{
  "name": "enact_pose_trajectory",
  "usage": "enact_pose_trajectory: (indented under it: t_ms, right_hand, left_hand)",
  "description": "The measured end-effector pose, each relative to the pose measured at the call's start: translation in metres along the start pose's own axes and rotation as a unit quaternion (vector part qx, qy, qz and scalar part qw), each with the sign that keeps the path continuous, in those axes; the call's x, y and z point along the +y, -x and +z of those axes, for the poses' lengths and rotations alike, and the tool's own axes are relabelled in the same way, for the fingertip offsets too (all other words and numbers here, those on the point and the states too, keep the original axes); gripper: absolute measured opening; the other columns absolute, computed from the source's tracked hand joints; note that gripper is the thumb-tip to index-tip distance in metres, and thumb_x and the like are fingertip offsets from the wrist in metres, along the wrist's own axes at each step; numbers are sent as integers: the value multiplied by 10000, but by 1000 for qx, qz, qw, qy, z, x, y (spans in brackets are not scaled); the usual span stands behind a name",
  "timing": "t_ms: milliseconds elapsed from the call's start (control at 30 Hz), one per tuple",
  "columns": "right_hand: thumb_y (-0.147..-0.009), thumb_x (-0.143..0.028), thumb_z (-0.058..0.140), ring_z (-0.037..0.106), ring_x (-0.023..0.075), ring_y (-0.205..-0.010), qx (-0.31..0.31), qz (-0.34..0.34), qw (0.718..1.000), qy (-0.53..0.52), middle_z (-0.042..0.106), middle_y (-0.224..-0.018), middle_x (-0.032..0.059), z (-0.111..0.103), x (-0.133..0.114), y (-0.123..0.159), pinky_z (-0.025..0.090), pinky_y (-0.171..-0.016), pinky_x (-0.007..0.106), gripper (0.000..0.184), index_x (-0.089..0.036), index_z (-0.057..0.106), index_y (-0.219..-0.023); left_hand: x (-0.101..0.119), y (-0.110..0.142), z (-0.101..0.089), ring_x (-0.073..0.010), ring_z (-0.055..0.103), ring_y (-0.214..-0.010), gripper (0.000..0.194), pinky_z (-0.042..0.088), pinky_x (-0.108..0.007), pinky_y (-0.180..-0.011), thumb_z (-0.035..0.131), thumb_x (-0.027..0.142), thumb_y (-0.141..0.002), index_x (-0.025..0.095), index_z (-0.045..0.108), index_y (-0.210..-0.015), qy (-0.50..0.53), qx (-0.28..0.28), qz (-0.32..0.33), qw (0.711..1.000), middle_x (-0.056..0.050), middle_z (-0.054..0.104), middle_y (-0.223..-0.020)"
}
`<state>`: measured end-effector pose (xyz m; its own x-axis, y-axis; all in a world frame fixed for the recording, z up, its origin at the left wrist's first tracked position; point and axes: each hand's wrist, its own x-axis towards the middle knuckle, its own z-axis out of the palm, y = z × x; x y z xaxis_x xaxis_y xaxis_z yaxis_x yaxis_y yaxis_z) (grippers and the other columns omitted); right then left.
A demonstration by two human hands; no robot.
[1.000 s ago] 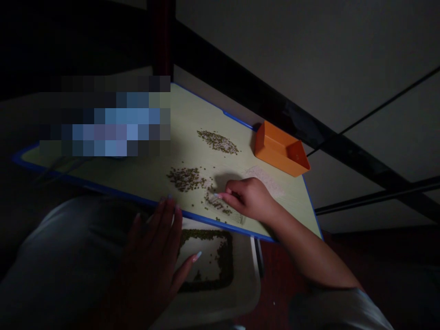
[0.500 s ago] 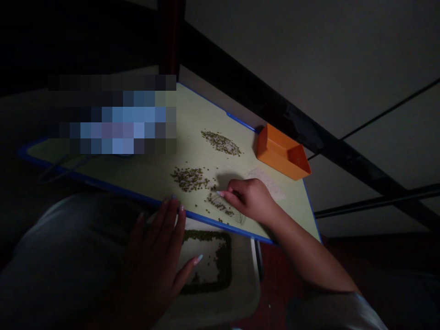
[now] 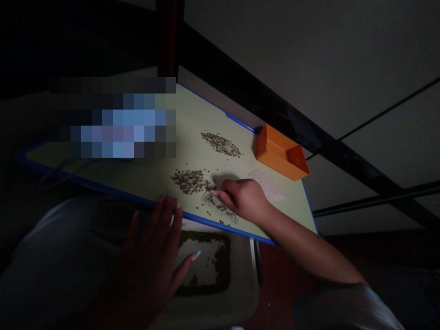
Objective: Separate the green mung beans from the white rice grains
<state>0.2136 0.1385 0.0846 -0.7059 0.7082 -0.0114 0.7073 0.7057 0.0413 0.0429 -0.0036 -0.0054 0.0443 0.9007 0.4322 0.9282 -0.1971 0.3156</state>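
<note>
My right hand [image 3: 245, 197] is closed in a pinch on the edge of a small see-through plastic piece [image 3: 233, 218], which lies low against the pale tabletop [image 3: 147, 176]. Green beans show through or on it; I cannot tell which. Just left of my fingers sits a pile of green beans mixed with pale grains [image 3: 190, 180]. A second mixed pile [image 3: 222, 144] lies farther back, and pale grains alone [image 3: 266, 184] are spread behind my right wrist. My left hand [image 3: 154, 243] rests open, fingertips at the table's blue near edge, above a white tub [image 3: 252, 279] with green beans inside.
An orange box [image 3: 283, 162] stands at the back right corner of the table. A blurred-out bluish object [image 3: 127, 123] occupies the left end, with a loop of cord [image 3: 57, 176] beside it. Dark-trimmed pale panels [image 3: 343, 55] rise behind.
My right hand has moved slightly left with the see-through piece, whose end now comes close to the near mixed pile. My left hand keeps its place at the table edge.
</note>
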Motion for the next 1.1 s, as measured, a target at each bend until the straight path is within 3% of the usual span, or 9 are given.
enact_pose_trajectory:
  t_ms: [567,933,1100]
  right_hand:
    - [-968,-534,231,525,130,-570,-14,-86,996,37,647,-662,42,1,-9,-12,219,-554,286,554,-164,638,-897]
    - [-965,-515,285,477,116,-553,9,-134,991,24,605,-623,22,-2,-7,-1,206,-564,279,501,-169,632,-859]
    - [-956,-499,334,433,100,-545,35,-84,995,-52,535,-582,-2,-14,11,11,222,-580,262,461,-165,606,-792]
  left_hand:
    - [-4,0,3,-370,219,-1419,781,203,-610,-1104,398,484,-824,46,154,-1423,-31,-5,38,999,-270,303,-1487]
    - [-3,0,3,-374,202,-1424,792,189,-628,-1105,355,525,-834,47,133,-1425,-34,-12,33,999,-265,244,-1513]
    - [-4,0,1,-375,183,-1429,771,208,-644,-1091,375,482,-837,46,129,-1423,-44,-9,38,998,-273,228,-1514]
